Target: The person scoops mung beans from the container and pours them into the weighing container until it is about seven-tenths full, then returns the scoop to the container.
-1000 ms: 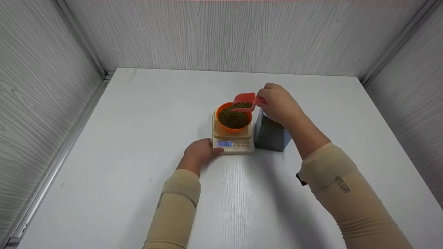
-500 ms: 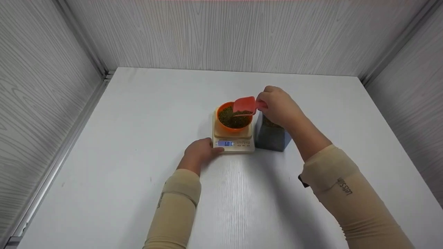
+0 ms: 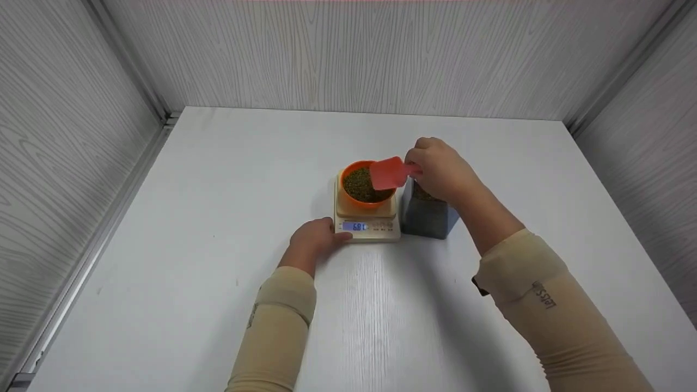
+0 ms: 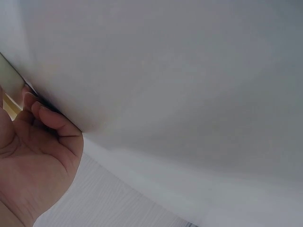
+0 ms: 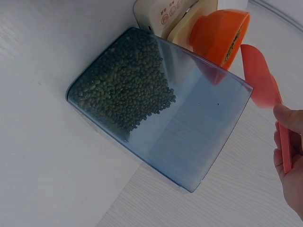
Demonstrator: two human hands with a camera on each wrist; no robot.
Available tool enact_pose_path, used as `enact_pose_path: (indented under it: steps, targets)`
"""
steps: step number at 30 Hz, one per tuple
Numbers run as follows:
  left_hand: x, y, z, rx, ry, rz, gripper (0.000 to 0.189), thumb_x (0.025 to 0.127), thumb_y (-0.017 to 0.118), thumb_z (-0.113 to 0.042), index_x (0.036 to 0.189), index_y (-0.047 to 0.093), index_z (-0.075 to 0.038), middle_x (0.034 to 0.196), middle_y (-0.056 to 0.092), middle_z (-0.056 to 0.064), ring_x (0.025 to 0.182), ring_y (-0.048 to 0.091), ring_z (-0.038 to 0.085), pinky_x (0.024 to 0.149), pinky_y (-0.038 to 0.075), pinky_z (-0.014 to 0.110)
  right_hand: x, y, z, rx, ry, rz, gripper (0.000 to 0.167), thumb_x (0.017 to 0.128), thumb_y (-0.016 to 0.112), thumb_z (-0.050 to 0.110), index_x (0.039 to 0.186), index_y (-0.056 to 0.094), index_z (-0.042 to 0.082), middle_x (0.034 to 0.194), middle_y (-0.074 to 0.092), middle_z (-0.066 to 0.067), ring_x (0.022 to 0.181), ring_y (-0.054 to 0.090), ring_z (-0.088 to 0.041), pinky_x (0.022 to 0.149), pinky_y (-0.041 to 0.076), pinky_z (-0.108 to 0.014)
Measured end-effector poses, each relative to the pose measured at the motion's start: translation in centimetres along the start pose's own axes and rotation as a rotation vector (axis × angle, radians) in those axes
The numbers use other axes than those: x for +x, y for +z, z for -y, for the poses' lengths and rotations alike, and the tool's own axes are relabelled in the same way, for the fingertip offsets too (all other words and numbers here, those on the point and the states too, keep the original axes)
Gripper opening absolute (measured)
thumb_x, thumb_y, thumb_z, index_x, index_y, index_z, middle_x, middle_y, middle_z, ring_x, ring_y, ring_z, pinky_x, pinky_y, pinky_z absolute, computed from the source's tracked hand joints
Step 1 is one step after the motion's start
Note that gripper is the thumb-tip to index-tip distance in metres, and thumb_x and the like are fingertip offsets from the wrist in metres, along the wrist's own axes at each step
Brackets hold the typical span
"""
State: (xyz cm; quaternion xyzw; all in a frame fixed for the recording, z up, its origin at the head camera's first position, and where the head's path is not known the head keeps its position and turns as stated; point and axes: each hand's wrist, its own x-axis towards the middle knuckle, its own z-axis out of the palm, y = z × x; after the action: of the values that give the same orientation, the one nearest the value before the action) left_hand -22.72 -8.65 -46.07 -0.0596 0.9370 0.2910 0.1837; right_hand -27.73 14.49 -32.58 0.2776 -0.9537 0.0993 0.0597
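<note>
My right hand [image 3: 440,167] grips the handle of a red plastic scoop [image 3: 388,174]. The scoop is tipped over the right side of an orange bowl [image 3: 366,204], its back facing up. Small green beans, like mung beans [image 3: 359,185], fill much of the bowl, which stands on a cream digital kitchen scale [image 3: 375,237]. The lit display [image 3: 355,226] seems to read 681. At the scale's front left corner, my left hand [image 3: 315,237] holds the edge, thumb on top. Its fingers [image 4: 52,120] curl against the scale's side in the left wrist view; much of the scale is out of sight there.
Close to the scale's right side stands a tall, clear bluish container [image 3: 425,219]; more green beans [image 5: 125,87] lie in its lower part. Both stand on a white table [image 3: 218,190] with grey wood-grain panels [image 3: 348,54] behind and at the sides.
The scoop has turned over and dropped slightly with my right hand, and the beans on it have gone into the bowl. The display rose from 653 to about 681. My left hand stayed put.
</note>
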Motion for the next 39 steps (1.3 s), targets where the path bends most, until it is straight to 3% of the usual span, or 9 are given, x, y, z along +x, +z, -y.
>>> enact_pose_path:
  steps: [7,15,26,34,39]
  targets:
    - [0.1,0.0,0.1,-0.002,0.004,-0.004,0.048,0.081,0.059,-0.053,0.11,0.057,-0.014,0.104,0.06,0.005,0.097,0.052,0.022,0.094,0.038,0.039,-0.3,-0.4,-0.4,-0.026,-0.038,-0.034,0.02,0.079,0.066,0.0,0.098,0.067,0.004,0.094,0.058,-0.011,0.09,0.051,-0.024,0.08,0.049,-0.036]
    - [0.3,0.3,0.2,0.014,0.005,-0.004,0.048,0.082,0.059,-0.052,0.109,0.056,-0.013,0.101,0.059,0.005,0.095,0.051,0.023,0.092,0.039,0.039,-0.9,-2.3,-1.5,0.027,0.04,-0.029,0.018,0.08,0.064,-0.001,0.098,0.067,0.003,0.091,0.057,-0.011,0.086,0.051,-0.025,0.077,0.048,-0.038]
    - [0.7,0.2,0.5,0.023,0.03,-0.002,0.048,0.081,0.059,-0.053,0.107,0.058,-0.013,0.103,0.061,0.005,0.096,0.053,0.022,0.093,0.038,0.039,-2.0,-4.8,-3.1,-0.008,0.217,0.064,0.021,0.083,0.055,-0.002,0.102,0.064,-0.002,0.095,0.055,-0.017,0.087,0.051,-0.032,0.078,0.047,-0.044]
    - [0.4,0.0,0.3,-0.003,0.033,0.006,0.05,0.081,0.06,-0.053,0.111,0.058,-0.013,0.11,0.061,0.005,0.103,0.052,0.023,0.097,0.035,0.04,-2.4,-4.9,-3.7,0.01,0.247,0.09,0.021,0.082,0.052,-0.003,0.099,0.064,-0.004,0.094,0.055,-0.019,0.085,0.052,-0.033,0.076,0.046,-0.044]
    - [0.4,0.0,0.2,-0.002,0.029,0.011,0.052,0.081,0.06,-0.053,0.113,0.058,-0.013,0.111,0.06,0.006,0.103,0.052,0.023,0.097,0.035,0.04,-2.6,-5.1,-4.0,-0.007,0.269,0.177,0.02,0.081,0.052,-0.004,0.097,0.064,-0.005,0.093,0.057,-0.019,0.083,0.051,-0.033,0.072,0.045,-0.044]
